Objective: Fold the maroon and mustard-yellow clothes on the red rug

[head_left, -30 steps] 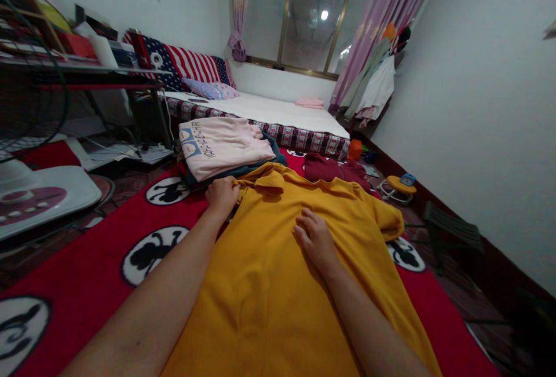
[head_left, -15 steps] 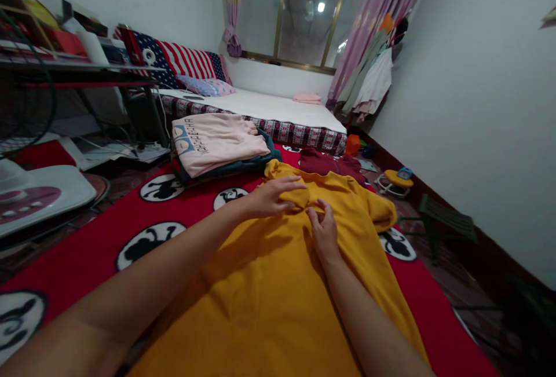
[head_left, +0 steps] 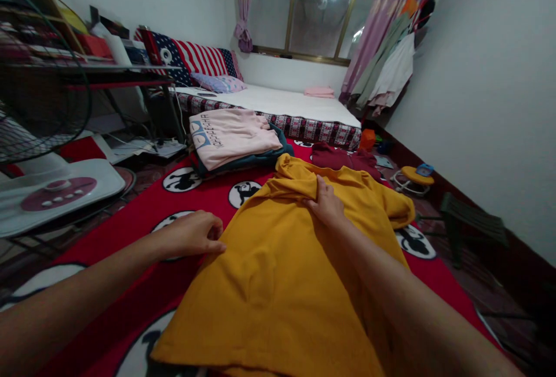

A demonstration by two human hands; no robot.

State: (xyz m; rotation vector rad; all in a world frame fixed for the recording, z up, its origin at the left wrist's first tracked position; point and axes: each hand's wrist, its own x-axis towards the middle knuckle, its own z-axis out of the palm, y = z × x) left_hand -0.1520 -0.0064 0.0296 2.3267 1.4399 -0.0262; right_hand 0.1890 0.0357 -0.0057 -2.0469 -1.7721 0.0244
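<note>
A mustard-yellow long-sleeved top (head_left: 278, 273) lies spread in front of me, its hem towards me, its left part folded inward and bunched near the shoulder. Fingers and thumb of my right hand (head_left: 328, 204) grip the bunched cloth at the upper middle. Beside the garment's left edge is my left hand (head_left: 193, 235), fingers curled and the thumb apart from them. Its thumb tip meets or nearly meets the yellow edge; nothing shows in its grasp. Under the top is a red blanket (head_left: 217, 203) with black-and-white round prints.
A folded pink top (head_left: 238, 134) lies on a dark green garment beyond my left hand. Behind the yellow top is a maroon garment (head_left: 341, 157). A fan's white base (head_left: 95, 183) stands left. To the right are a yellow-topped stool (head_left: 414, 175) and a dark folding stool (head_left: 471, 218).
My left hand has left the bunched cloth and moved down-left to the garment's edge. My right hand has come down onto the bunched cloth. The view has turned slightly left.
</note>
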